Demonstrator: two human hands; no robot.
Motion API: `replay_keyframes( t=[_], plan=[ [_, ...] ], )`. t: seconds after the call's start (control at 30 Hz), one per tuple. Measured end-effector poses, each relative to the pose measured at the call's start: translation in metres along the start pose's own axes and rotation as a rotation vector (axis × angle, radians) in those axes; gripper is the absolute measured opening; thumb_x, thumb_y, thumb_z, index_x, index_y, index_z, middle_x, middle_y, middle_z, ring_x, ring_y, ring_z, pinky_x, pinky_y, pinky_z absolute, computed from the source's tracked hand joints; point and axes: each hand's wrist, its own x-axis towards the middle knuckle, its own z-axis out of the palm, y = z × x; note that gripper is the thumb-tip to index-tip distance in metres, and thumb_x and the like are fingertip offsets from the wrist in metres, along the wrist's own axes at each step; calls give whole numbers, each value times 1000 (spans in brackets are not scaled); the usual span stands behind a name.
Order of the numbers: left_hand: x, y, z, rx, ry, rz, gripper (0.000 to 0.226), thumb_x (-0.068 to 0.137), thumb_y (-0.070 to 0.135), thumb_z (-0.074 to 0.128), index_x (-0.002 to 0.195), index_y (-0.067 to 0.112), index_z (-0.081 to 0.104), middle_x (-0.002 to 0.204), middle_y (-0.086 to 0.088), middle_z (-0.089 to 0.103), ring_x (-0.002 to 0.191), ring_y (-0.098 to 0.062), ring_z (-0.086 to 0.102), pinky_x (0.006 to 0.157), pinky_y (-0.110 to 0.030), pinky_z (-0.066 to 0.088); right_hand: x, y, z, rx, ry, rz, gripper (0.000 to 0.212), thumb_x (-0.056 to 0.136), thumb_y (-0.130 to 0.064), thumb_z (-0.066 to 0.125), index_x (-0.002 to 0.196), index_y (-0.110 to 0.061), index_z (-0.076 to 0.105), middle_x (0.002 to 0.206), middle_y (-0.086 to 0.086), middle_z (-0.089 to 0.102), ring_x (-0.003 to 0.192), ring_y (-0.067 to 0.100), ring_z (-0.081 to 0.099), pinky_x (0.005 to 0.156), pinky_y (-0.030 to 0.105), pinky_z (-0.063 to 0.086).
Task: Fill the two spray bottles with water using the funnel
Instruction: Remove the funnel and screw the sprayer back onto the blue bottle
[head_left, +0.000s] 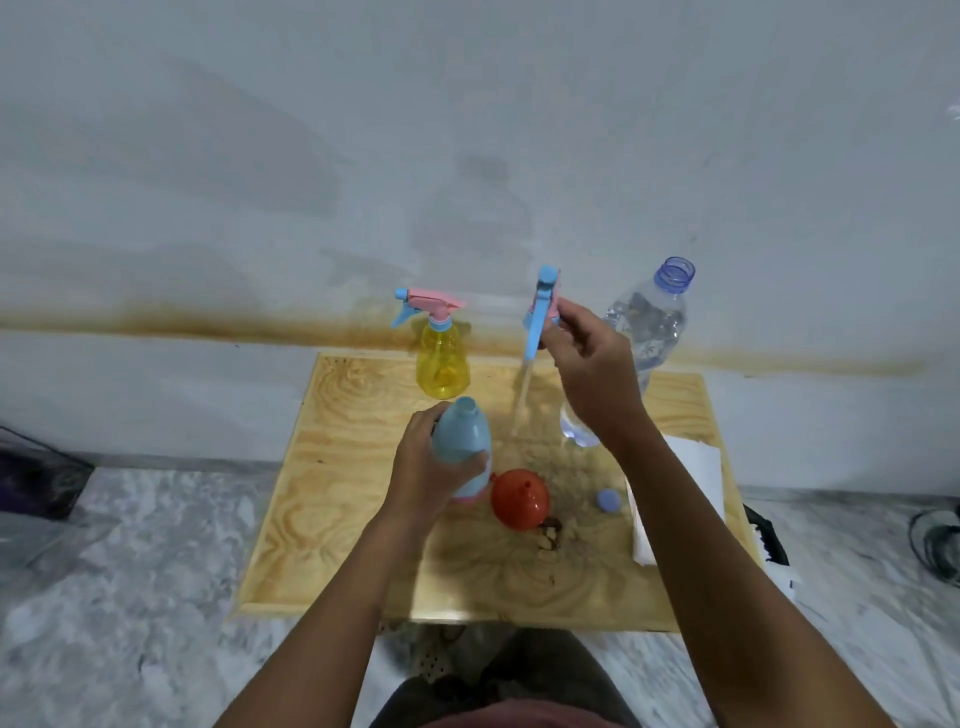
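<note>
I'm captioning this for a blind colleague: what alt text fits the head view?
A person's left hand holds an open blue spray bottle upright on a wooden table while the right hand lifts its spray head away. Nearby: a red funnel, a yellow spray bottle, an uncapped water bottle.

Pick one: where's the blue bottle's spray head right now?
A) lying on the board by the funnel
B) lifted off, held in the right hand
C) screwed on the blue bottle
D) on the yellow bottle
B: the right hand holds the spray head up with its dip tube hanging free, while the left hand grips the open-necked blue bottle.
</note>
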Motion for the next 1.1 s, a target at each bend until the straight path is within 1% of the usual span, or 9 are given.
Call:
replay_keyframes(
  t=[0.1, 0.23, 0.3, 0.43, 0.6, 0.73, 0.83, 0.93, 1.1],
  plan=[
    [0, 14, -8, -2, -23, 19, 69, 54, 34, 81, 119, 28, 59, 114, 4, 56, 99, 2, 55, 71, -7, 44, 1, -29, 9, 140, 41, -44, 24, 99, -6, 53, 120, -14, 63, 93, -11, 67, 71, -10, 60, 68, 10, 45],
    [-4, 20, -21, 31, -33, 42, 86, 50, 49, 78, 129, 26, 58, 114, 3, 53, 104, -10, 56, 80, -26, 52, -1, -51, 19, 237, 66, -55, 23, 100, -10, 52, 117, -22, 62, 100, -15, 68, 79, -10, 61, 72, 11, 47],
    [-7, 22, -30, 44, -34, 48, 90, 49, 53, 78, 132, 26, 56, 114, 3, 51, 105, -12, 55, 83, -30, 53, -3, -56, 24, 261, 84, -60, 24, 100, -9, 52, 114, -26, 61, 100, -19, 68, 84, -10, 63, 75, 13, 48],
    [-12, 27, -45, 64, -29, 83, 89, 53, 49, 81, 135, 24, 55, 113, 2, 50, 105, -11, 55, 84, -30, 54, -8, -61, 36, 258, 74, -57, 22, 100, -10, 51, 113, -25, 62, 97, -16, 69, 80, -9, 63, 75, 16, 48],
    [-17, 39, -57, 32, -20, 135, 83, 52, 53, 79, 128, 28, 60, 107, 2, 54, 103, -7, 57, 78, -26, 53, -25, -51, 61, 208, -60, -8, 25, 98, -12, 56, 100, -34, 67, 85, -19, 72, 86, 7, 66, 82, 27, 51],
    [-19, 49, -65, 3, -16, 160, 62, 56, 50, 81, 113, 36, 62, 104, 4, 56, 99, -7, 59, 76, -22, 51, -42, -43, 74, 216, -163, 25, 24, 96, -11, 60, 98, -32, 69, 90, -16, 72, 83, -3, 65, 76, 13, 49],
    [-22, 52, -71, -16, -12, 167, 54, 64, 35, 87, 109, 43, 60, 105, 4, 57, 97, -4, 58, 74, -21, 49, -49, -42, 77, 213, -203, 53, 21, 95, -16, 62, 114, -17, 70, 99, -9, 71, 85, -7, 64, 72, 13, 50],
    [-24, 55, -76, -30, -1, 170, 54, 64, 33, 86, 111, 43, 60, 104, 5, 57, 94, -1, 58, 71, -16, 47, -51, -44, 80, 198, -208, 46, 22, 95, -18, 63, 116, -17, 69, 101, -9, 71, 88, -6, 65, 72, 15, 51],
    [-25, 57, -79, -76, 13, 150, 63, 56, 46, 82, 116, 33, 64, 106, 3, 60, 101, -12, 63, 76, -31, 58, -54, -44, 85, 217, -188, 51, 14, 93, -16, 66, 101, -28, 66, 98, -9, 70, 89, -3, 66, 73, 16, 52]
  ],
)
